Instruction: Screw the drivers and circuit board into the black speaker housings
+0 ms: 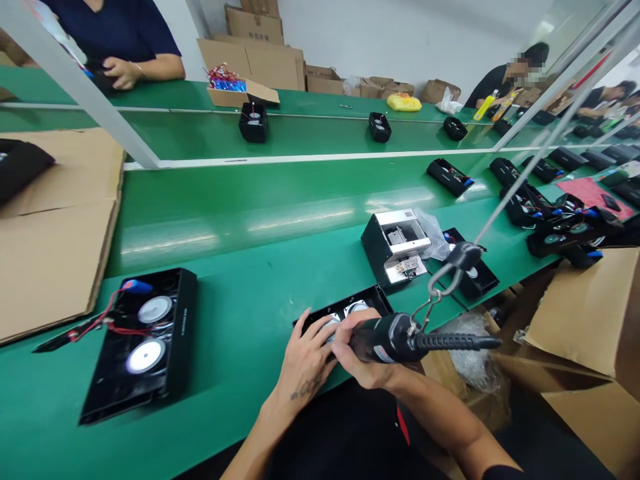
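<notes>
My right hand (364, 357) is wrapped round a black electric screwdriver (383, 339), which lies tilted and hangs from a metal hook (443, 283). Its tip is hidden behind my fingers. Below sits an open black speaker case (377, 301) with round silver speakers (356, 307) inside. My left hand (307, 353) grips this case at its left part, fingers reaching over the near speaker and the far rim. The two hands touch or nearly touch. To the left lies another open speaker case (186, 333), with two round speakers, red wires and a blue battery (137, 287).
A small black-and-silver machine (397, 243) stands beyond my hands, with another case (477, 277) beside it. Cardboard (55, 233) lies at left; an open carton (580, 320) stands at right. A green conveyor (260, 193) carries cases. Co-workers sit across, one person's hand (121, 72) showing.
</notes>
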`<control>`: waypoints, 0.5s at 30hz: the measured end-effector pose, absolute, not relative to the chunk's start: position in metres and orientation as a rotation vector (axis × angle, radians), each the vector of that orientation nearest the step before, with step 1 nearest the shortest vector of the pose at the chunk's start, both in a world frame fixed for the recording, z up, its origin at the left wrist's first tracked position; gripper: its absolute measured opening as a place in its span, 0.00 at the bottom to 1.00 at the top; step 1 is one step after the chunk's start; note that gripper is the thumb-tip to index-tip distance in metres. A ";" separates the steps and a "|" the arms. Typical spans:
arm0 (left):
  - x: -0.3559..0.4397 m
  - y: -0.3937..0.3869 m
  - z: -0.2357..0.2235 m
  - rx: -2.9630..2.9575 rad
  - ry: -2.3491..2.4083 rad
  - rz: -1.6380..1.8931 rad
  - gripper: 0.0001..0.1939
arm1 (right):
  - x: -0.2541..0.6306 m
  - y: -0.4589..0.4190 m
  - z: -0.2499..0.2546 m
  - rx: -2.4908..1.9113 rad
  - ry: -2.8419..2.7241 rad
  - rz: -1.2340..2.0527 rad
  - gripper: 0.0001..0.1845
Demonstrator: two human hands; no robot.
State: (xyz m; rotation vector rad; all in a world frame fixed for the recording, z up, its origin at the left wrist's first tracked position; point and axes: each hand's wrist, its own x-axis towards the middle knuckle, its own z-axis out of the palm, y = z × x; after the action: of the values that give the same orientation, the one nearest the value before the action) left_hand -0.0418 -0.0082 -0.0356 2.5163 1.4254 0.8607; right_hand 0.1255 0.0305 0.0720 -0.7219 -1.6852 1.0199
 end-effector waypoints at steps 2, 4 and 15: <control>-0.041 -0.009 -0.035 2.512 1.423 0.870 0.14 | 0.124 0.031 0.069 -0.722 -1.699 1.022 0.10; -0.040 -0.009 -0.036 2.509 1.421 0.883 0.14 | 0.123 0.030 0.065 -0.710 -1.675 1.026 0.11; -0.038 -0.012 -0.039 2.478 1.414 0.869 0.21 | 0.112 0.013 0.027 -0.673 -1.599 1.037 0.13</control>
State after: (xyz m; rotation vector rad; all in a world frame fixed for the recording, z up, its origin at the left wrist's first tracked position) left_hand -0.0375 -0.0124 -0.0392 2.4784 1.4143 0.8693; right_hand 0.1125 0.0131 0.0267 -0.6733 -1.5988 1.0372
